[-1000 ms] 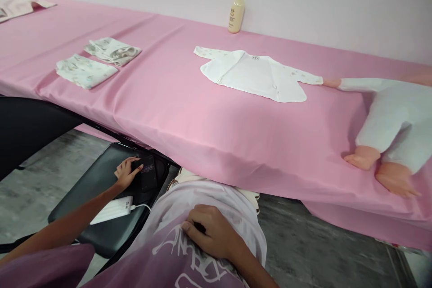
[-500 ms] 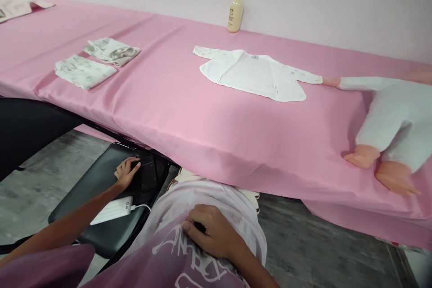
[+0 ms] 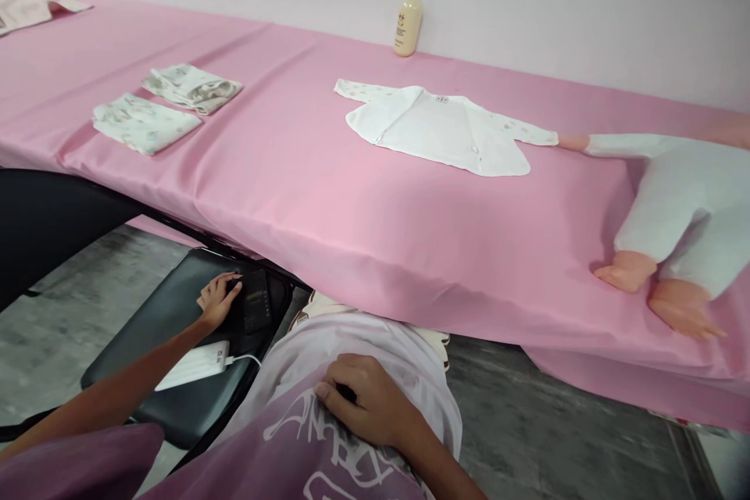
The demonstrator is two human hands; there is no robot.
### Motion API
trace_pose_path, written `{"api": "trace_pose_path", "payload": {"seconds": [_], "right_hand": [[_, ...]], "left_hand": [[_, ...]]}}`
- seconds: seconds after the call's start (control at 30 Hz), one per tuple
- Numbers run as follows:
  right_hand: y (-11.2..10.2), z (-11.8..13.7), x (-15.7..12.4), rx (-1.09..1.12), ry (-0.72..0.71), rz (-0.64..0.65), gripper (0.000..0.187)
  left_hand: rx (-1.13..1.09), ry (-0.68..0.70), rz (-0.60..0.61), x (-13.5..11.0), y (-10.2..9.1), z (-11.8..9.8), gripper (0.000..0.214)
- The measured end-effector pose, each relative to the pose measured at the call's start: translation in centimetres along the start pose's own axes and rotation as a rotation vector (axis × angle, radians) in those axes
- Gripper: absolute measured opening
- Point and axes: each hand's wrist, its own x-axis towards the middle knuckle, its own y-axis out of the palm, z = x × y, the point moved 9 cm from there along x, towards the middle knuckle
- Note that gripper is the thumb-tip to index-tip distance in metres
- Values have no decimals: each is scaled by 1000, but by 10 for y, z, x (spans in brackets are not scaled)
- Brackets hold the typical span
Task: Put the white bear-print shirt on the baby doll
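Observation:
On the black chair seat beside me rests my left hand (image 3: 218,301), its thumb and fingers curled round a small dark thing I cannot make out. Right at its fingertips lies a flat black rectangular object (image 3: 256,302) with faint lettering. A white power bank (image 3: 196,366) with a white cable sits under my left forearm. My right hand (image 3: 363,398) lies closed on my lap, over the purple and white shirt; a dark spot shows between thumb and fingers, and what it holds, if anything, is hidden.
A pink-covered table (image 3: 305,195) spans the view. It bears a white baby top (image 3: 433,133) laid flat, a pump bottle (image 3: 408,19), two folded patterned cloths (image 3: 146,123), a doll in white clothes (image 3: 673,195), and another cloth (image 3: 29,9). A black chair (image 3: 52,226) stands left.
Both hands stay in place. The view has shifted very slightly, and faint lettering on the flat black object shows more clearly now.

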Motion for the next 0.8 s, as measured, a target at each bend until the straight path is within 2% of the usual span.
{"api": "trace_pose_path", "payload": {"seconds": [0.33, 0.47, 0.67, 0.8], "right_hand": [[-1, 0, 0, 6, 0, 2, 42], [-2, 1, 0, 13, -7, -10, 42], [-2, 1, 0, 17, -6, -12, 42], [-2, 1, 0, 12, -13, -18, 42]], "left_hand": [[1, -13, 2, 0, -2, -6, 49], [3, -23, 15, -3, -7, -18, 43], [114, -108, 91, -8, -11, -33, 36], [125, -101, 101, -9, -14, -42, 37]]}}
